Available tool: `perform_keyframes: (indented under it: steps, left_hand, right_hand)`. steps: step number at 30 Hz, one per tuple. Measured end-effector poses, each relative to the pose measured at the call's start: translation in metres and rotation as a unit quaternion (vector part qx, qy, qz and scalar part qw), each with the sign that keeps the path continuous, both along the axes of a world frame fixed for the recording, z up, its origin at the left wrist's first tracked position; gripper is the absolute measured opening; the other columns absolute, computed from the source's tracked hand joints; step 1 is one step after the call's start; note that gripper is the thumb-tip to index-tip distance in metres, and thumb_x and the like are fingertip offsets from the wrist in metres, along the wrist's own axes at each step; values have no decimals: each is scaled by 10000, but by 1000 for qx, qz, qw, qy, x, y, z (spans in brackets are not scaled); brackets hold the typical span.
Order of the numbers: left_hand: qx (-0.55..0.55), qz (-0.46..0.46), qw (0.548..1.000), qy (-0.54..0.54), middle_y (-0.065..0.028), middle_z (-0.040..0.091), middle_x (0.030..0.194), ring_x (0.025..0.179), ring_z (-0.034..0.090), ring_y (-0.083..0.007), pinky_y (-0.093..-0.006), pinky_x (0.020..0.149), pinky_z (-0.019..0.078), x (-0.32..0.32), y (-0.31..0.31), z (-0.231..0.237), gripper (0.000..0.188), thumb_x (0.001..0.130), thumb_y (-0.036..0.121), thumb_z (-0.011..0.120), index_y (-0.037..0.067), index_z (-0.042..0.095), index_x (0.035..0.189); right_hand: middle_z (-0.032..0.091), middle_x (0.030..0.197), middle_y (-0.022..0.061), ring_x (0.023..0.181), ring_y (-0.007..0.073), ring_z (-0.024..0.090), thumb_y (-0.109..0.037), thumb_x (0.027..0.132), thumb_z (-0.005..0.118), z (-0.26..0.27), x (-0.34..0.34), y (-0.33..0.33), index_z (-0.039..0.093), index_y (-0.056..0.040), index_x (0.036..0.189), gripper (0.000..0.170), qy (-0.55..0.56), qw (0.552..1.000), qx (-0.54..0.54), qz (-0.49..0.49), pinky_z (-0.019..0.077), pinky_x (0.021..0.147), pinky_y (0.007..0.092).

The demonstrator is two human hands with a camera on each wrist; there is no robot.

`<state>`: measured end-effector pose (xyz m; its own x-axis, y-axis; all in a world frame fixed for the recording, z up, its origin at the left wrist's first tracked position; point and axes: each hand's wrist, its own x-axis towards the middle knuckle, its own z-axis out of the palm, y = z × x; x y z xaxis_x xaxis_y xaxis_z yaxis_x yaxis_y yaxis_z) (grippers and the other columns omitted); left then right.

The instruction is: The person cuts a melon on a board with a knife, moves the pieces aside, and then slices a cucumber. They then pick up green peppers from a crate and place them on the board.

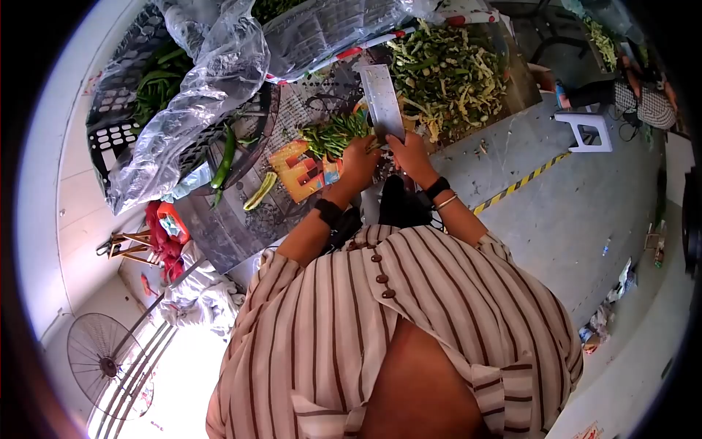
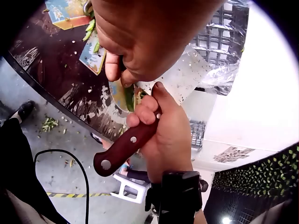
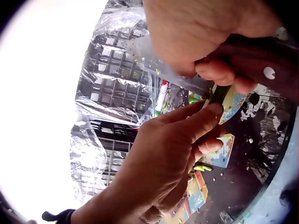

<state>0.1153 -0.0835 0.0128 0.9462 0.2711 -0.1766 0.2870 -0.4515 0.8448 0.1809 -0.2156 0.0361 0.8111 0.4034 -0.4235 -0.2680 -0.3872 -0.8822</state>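
Note:
My right hand (image 1: 413, 159) grips a cleaver by its dark red handle (image 2: 124, 149), its broad blade (image 1: 382, 99) pointing away from me. Close beside it, my left hand (image 1: 360, 164) pinches a dark green piece (image 3: 218, 94), apparently pepper, between thumb and fingers, right at the blade. In the left wrist view, a green piece (image 2: 130, 98) shows between both hands. Cut green strips (image 1: 336, 135) lie in a small heap just beyond the left hand. A larger heap of pale and green cut pieces (image 1: 453, 73) is past the blade on the right.
A whole green pepper (image 1: 225, 157) and a split one (image 1: 260, 192) lie to the left. Behind them stands a black crate (image 1: 110, 139) with clear plastic (image 1: 212, 84) over it. Right of the table are a white stool (image 1: 585, 132) and a seated person (image 1: 647, 102).

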Motion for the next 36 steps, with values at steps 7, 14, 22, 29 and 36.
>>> perform_keyframes:
  steps: [7, 14, 22, 29, 36]
  left_hand:
    - [14, 21, 1000, -16, -191, 580, 935, 848, 580, -329, -357, 754, 456, 2, -3, 4, 328, 707, 165, 626, 11, 603, 995]
    - [33, 4, 998, -48, -173, 581, 933, 871, 572, -319, -361, 759, 450, 5, 10, 3, 313, 692, 136, 642, 18, 601, 978]
    - [58, 11, 997, -48, -154, 555, 947, 842, 558, -347, -388, 720, 449, 2, 2, 15, 282, 723, 116, 620, 49, 552, 989]
    - [35, 28, 999, -21, -143, 566, 953, 855, 566, -337, -388, 716, 453, -1, -4, 8, 260, 727, 132, 616, 58, 566, 972]
    - [50, 16, 997, -52, -142, 559, 925, 847, 556, -339, -383, 711, 450, 2, -6, 6, 244, 720, 117, 616, 57, 564, 951]
  right_hand:
    - [488, 449, 90, 374, 183, 503, -228, 823, 527, -22, 20, -22, 508, 44, 593, 356, -144, 986, -76, -40, 391, 408, 319]
    - [489, 451, 71, 347, 163, 470, -239, 834, 516, 3, 34, -46, 534, 34, 604, 357, -37, 990, -7, -135, 376, 375, 305]
    - [468, 442, 32, 346, 119, 462, -214, 839, 533, 9, -2, -1, 521, 18, 649, 300, 34, 994, 43, -98, 360, 349, 264]
    - [469, 450, 43, 357, 133, 469, -213, 844, 532, -12, 3, -20, 514, 24, 644, 311, -3, 996, 19, -92, 367, 371, 288]
    - [493, 488, 76, 397, 147, 490, -202, 841, 536, -12, 6, -24, 514, 41, 669, 299, -37, 994, -16, -101, 376, 400, 303]
